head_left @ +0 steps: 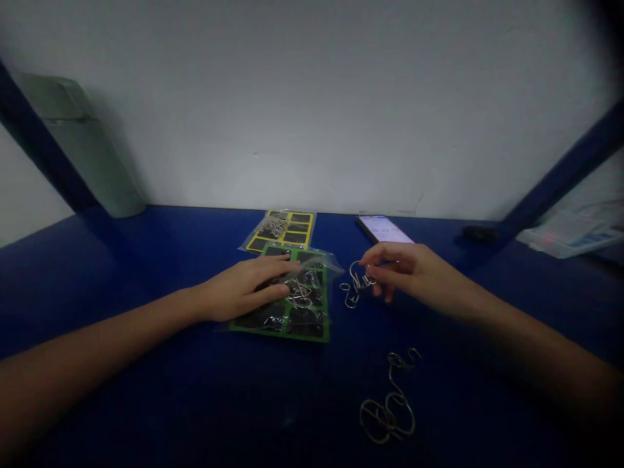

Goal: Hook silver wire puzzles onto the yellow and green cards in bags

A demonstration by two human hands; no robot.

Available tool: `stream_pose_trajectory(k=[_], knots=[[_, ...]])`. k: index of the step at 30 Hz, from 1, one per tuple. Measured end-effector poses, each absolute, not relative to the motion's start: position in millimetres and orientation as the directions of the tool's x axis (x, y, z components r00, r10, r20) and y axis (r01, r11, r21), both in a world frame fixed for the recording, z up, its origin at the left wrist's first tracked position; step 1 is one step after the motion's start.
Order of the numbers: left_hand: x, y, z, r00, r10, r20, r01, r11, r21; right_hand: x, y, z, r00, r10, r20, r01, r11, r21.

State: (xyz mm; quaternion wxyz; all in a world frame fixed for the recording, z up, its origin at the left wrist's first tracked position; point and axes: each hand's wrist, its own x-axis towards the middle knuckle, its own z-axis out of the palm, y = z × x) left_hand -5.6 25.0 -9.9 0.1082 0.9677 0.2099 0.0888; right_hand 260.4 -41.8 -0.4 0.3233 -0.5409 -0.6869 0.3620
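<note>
My left hand (248,286) lies flat, fingers stretched out, on a clear plastic bag (334,262) with a green-bordered card (280,335) printed with dark panels. Bent shiny wire pieces (299,292) show inside the bag, partly under the fingers. To the right, my right hand (400,270) pinches a bent metal wire piece (355,286) between thumb and fingers; it has loops and curves. Closer to me, linked metal wire rings and hooks (387,416) rest on the blue table (292,403).
Behind the green card lies another clear bag with a yellow-bordered card (297,227) and a silvery heap. A lit phone (383,229) is near the wall. A dark object (480,233) and a whitish transparent box (568,234) lie at right. A greenish cylinder (104,162) stands back left.
</note>
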Motion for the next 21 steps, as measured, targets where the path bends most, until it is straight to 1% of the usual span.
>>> stream_pose_trajectory(k=[3, 5, 7, 9, 10, 12, 15, 18, 21], knots=[[-6.2, 24.2, -9.3, 0.895, 0.427, 0.129, 0.389, -0.888, 0.244, 264.8, -40.2, -4.2, -0.211, 0.974, 0.077, 0.625, 0.195, -0.756], [-6.6, 23.8, -9.1, 0.895, 0.430, 0.120, 0.394, -0.887, 0.242, 268.6, -38.9, -6.3, -0.210, 0.969, 0.134, 0.734, 0.247, -0.633], [-6.8, 23.7, -9.1, 0.897, 0.428, 0.114, 0.393, -0.887, 0.241, 272.5, -37.5, -7.1, -0.204, 0.957, 0.205, 0.830, 0.281, -0.482], [-6.8, 23.8, -9.1, 0.898, 0.427, 0.111, 0.392, -0.888, 0.240, 275.3, -36.8, -5.7, -0.209, 0.941, 0.266, 0.882, 0.299, -0.364], [-6.8, 23.9, -9.2, 0.898, 0.426, 0.109, 0.392, -0.888, 0.239, 275.8, -37.1, -4.1, -0.227, 0.930, 0.288, 0.887, 0.319, -0.332], [-6.6, 24.2, -9.2, 0.899, 0.425, 0.107, 0.391, -0.889, 0.239, 274.6, -39.6, 0.4, -0.296, 0.912, 0.283, 0.863, 0.383, -0.331], [-6.6, 24.7, -9.5, 0.898, 0.426, 0.109, 0.392, -0.889, 0.237, 269.3, -46.2, 6.5, -0.399, 0.895, 0.199, 0.810, 0.446, -0.381], [-6.4, 25.3, -10.1, 0.896, 0.431, 0.110, 0.397, -0.886, 0.240, 266.0, -50.5, 7.0, -0.433, 0.891, 0.139, 0.812, 0.452, -0.369], [-6.0, 26.0, -10.6, 0.898, 0.426, 0.109, 0.392, -0.888, 0.242, 266.8, -49.7, 3.3, -0.448, 0.887, 0.115, 0.819, 0.459, -0.346]])
